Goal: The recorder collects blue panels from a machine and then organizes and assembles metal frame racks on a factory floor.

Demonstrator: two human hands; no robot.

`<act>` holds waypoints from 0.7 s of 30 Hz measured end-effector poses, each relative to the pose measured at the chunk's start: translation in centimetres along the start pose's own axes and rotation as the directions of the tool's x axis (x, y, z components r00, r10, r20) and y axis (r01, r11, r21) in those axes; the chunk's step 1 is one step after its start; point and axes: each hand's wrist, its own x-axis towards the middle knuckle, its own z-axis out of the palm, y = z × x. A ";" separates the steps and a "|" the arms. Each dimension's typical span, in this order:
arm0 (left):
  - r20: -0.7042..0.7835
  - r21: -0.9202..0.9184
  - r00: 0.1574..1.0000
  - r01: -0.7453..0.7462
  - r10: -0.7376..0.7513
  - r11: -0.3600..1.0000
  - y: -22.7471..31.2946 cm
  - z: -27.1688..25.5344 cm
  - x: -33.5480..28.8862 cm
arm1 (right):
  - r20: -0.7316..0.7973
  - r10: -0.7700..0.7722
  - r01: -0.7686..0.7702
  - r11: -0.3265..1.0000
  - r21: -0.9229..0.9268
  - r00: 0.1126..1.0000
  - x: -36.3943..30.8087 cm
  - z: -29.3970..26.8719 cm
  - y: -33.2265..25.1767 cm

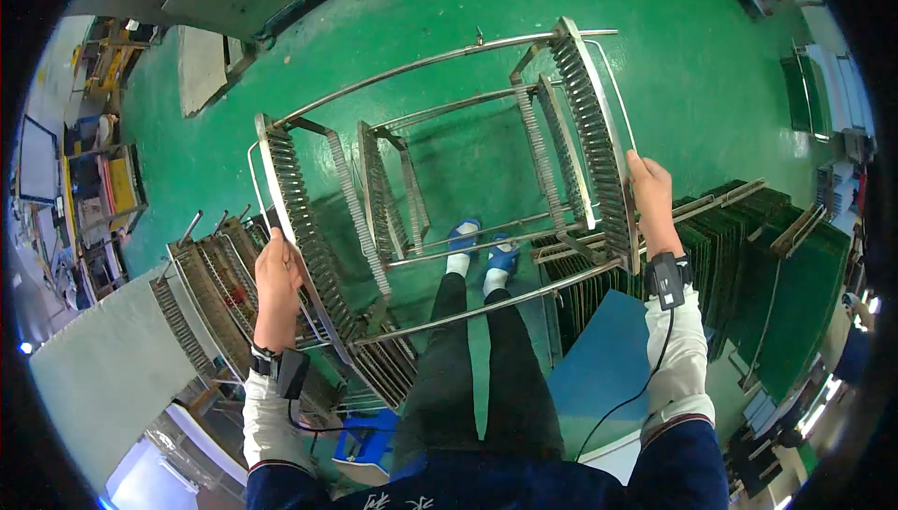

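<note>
A metal rack with slotted, comb-like sides and long round crossbars spans the space in front of me, raised above the green floor. My left hand is closed around its left side, by the wire handle. On the opposite side, my right hand grips the right handle, fingers curled over it. Between the crossbars, a smaller-looking slotted metal frame shows lower down; whether it belongs to the same rack I cannot tell. No boards show in the held rack's slots.
Similar slotted racks stand at my left, beside a pale grey sheet. Green boards stand in rows at right, near a blue panel. A blue stool sits low, left of my legs. Shelving lines the far left.
</note>
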 end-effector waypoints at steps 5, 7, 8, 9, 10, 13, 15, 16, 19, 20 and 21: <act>-0.014 -0.034 1.000 0.025 -0.025 0.999 -1.3 -2.8 -1.3 | 0.039 0.019 -0.021 0.998 0.052 0.999 -1.8 -0.6 1.0; -0.050 -0.030 0.998 0.041 -0.043 0.999 -1.7 -3.9 -2.7 | 0.083 0.042 -0.046 0.998 0.046 0.996 -2.9 -0.8 1.1; -0.069 -0.030 0.996 0.051 -0.053 0.998 -1.9 -4.3 -3.6 | 0.092 0.061 -0.064 0.997 0.033 0.994 -3.5 -0.8 1.0; -0.075 0.008 0.997 0.010 -0.009 1.000 -1.8 -4.6 -5.2 | 0.109 0.080 -0.083 0.996 0.021 0.991 -4.4 -0.6 0.6; -0.097 0.001 0.995 0.031 -0.030 1.000 -2.5 -5.6 -6.0 | 0.128 0.098 -0.100 0.995 0.006 0.987 -5.2 -0.3 0.3; -0.132 -0.040 0.985 0.107 -0.112 0.993 -4.1 -7.2 -8.7 | 0.164 0.110 -0.108 0.994 -0.017 0.980 -7.1 -0.2 0.7; -0.191 -0.053 0.971 0.134 -0.142 0.990 -7.3 -9.4 -9.7 | 0.222 0.147 -0.146 0.989 -0.020 0.964 -8.6 -0.1 0.7; -0.229 -0.058 0.957 0.167 -0.176 0.984 -8.4 -9.8 -10.4 | 0.214 0.153 -0.149 0.988 -0.035 0.965 -9.2 0.0 0.9; -0.187 -0.132 0.947 0.238 -0.260 0.962 -11.5 -11.5 -13.0 | 0.213 0.154 -0.132 0.985 -0.113 0.965 -10.3 0.3 1.9; -0.184 -0.161 0.938 0.268 -0.295 0.950 -13.1 -12.2 -13.6 | 0.227 0.141 -0.107 0.982 -0.157 0.964 -10.8 0.6 1.8; -0.197 -0.160 0.927 0.289 -0.318 0.944 -14.2 -11.4 -11.9 | 0.212 0.158 -0.126 0.980 -0.155 0.965 -9.2 2.3 1.5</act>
